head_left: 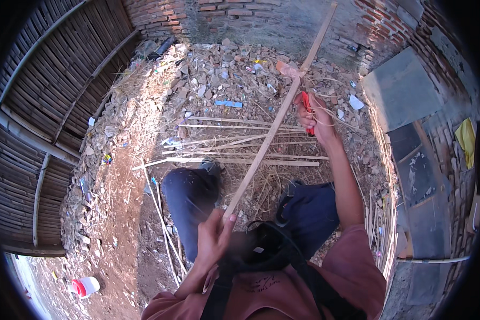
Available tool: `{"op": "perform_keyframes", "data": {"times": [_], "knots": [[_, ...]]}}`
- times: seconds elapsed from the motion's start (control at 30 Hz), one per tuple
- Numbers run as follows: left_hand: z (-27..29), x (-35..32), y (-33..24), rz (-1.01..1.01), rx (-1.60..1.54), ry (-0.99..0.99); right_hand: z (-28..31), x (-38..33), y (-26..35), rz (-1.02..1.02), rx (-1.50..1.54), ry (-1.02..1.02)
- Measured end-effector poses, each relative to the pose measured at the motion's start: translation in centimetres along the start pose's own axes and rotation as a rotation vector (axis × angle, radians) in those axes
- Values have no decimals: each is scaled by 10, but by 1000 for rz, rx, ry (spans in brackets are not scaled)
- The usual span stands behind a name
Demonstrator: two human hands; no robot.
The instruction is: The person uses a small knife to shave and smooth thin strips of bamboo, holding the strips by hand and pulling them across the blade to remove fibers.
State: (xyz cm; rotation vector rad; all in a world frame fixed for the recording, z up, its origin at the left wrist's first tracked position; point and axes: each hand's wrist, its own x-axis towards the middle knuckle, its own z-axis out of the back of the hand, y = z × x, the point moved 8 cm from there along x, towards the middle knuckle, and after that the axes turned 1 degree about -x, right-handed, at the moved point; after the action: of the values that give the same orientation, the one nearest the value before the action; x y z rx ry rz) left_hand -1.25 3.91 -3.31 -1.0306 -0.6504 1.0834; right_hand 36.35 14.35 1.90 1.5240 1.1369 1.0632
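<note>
A long, flat bamboo strip (266,141) slants up and away from me, its far end rising toward the brick wall. Around its near end, my left hand (213,239) is closed, thumb along the strip. My right hand (319,118) grips a red-handled knife (307,109) beside the strip, farther out. The knife's blade is hard to make out against the strip. Thin curled shavings (330,110) hang about my right hand. Beneath, several cut bamboo strips (240,159) lie across the ground in front of my feet.
Rubble (218,74) and litter cover the ground up to a brick wall (240,21). A bamboo-slat wall (53,74) stands left. Grey panels (400,88) lean at right, near more strips (386,248). A red-and-white container (85,287) lies lower left.
</note>
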Motion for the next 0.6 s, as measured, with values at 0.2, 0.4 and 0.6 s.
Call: {"op": "perform_keyframes", "data": {"times": [0.2, 0.4, 0.6], "knots": [[1, 16, -17, -5, -66, 6, -65, -29, -35, 83, 131, 74], [10, 43, -37, -108, -111, -45, -109, -70, -31, 342, -370, 167], [8, 53, -38, -119, -183, -16, -145, -87, -22, 456, -572, 377]]}}
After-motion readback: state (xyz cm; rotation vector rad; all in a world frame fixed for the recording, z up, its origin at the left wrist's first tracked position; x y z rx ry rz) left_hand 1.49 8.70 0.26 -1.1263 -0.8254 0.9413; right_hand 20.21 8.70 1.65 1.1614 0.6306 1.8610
